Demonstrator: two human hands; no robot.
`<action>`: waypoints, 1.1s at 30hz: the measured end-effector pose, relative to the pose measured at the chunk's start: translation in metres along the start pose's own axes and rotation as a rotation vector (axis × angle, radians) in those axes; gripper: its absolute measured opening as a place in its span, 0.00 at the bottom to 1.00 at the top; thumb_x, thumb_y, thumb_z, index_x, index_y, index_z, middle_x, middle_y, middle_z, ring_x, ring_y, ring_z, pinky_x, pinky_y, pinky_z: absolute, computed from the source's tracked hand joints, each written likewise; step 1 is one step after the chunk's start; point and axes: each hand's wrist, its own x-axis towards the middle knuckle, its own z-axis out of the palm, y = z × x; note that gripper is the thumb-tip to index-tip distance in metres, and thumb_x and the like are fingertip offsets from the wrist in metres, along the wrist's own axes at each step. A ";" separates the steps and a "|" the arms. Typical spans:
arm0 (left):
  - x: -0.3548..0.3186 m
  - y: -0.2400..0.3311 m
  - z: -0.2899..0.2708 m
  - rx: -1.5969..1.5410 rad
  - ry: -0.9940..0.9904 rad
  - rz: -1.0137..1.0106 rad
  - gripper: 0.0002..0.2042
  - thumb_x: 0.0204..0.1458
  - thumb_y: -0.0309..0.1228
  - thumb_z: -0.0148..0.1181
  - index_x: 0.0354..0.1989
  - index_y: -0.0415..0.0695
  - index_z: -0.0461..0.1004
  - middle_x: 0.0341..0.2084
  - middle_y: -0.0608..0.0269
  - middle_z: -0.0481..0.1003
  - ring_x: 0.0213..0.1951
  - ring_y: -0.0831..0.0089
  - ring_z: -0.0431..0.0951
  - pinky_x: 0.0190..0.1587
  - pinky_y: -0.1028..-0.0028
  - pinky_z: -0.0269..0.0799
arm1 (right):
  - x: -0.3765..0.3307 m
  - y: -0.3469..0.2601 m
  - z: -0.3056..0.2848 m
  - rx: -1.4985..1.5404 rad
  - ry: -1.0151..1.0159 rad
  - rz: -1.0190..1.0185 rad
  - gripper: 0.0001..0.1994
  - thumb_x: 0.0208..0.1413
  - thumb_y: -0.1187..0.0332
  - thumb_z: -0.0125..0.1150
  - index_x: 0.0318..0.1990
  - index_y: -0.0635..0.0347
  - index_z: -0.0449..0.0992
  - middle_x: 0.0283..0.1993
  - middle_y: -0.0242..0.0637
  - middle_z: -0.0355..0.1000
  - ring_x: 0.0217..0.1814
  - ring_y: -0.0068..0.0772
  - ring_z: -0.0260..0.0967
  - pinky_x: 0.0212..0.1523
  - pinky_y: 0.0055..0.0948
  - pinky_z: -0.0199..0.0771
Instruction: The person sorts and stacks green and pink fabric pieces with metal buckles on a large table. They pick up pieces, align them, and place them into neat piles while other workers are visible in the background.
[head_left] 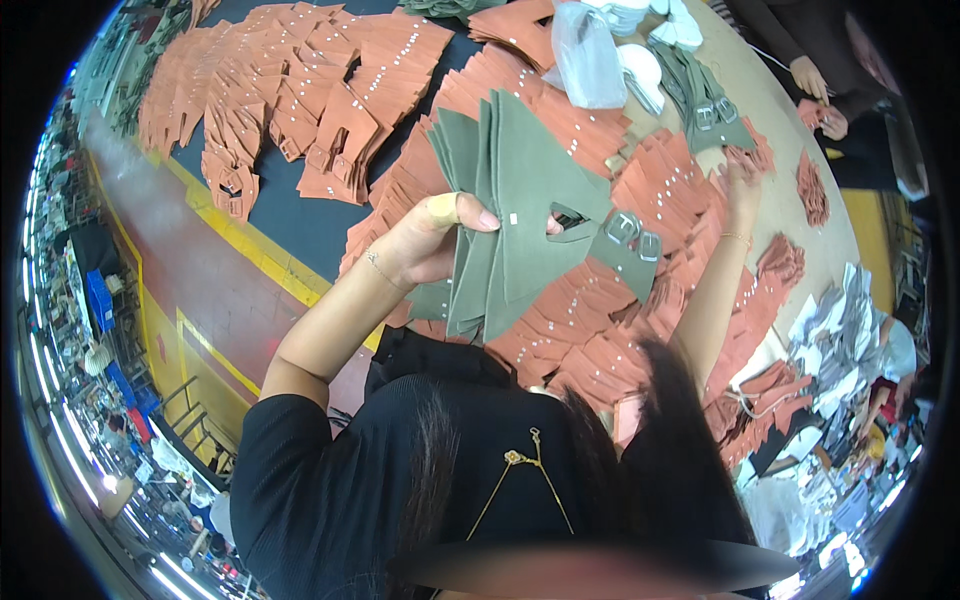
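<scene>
My left hand is closed around a fanned stack of green leather-like cut pieces, held up in front of me. The thumb lies across the top piece, and fingertips show through its cut-out slot. A green strap piece with two metal buckles sticks out at the stack's right end. My right hand is stretched out to the far right, against the orange cut pieces there. Its fingers are small and partly blurred, so their grip cannot be made out.
Overlapping orange pieces spread over the table beneath my hands. More orange stacks lie on a dark surface at the far left. A clear plastic bag and green buckled pieces sit at the back. Another person's hands are at the far right.
</scene>
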 end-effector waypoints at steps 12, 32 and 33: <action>-0.091 -0.022 0.004 0.100 0.103 0.218 0.32 0.41 0.37 0.58 0.55 0.28 0.64 0.47 0.41 0.73 0.54 0.52 0.71 0.57 0.58 0.70 | -0.236 -0.039 -0.039 0.061 -0.060 0.146 0.16 0.62 0.69 0.54 0.55 0.67 0.67 0.53 0.44 0.71 0.52 0.34 0.72 0.53 0.30 0.73; -0.207 -0.025 -0.029 0.014 0.236 0.611 0.30 0.44 0.37 0.54 0.53 0.27 0.65 0.49 0.40 0.70 0.54 0.54 0.70 0.58 0.62 0.67 | -0.331 -0.045 0.069 -0.029 -0.390 0.136 0.15 0.61 0.66 0.57 0.51 0.63 0.71 0.48 0.36 0.73 0.47 0.27 0.74 0.47 0.23 0.71; -0.210 -0.027 -0.031 0.004 0.223 0.610 0.30 0.44 0.37 0.54 0.53 0.26 0.65 0.49 0.40 0.70 0.54 0.54 0.70 0.58 0.62 0.67 | -0.332 -0.047 0.076 -0.022 -0.399 0.125 0.14 0.60 0.65 0.58 0.50 0.62 0.72 0.47 0.34 0.74 0.46 0.26 0.74 0.46 0.22 0.71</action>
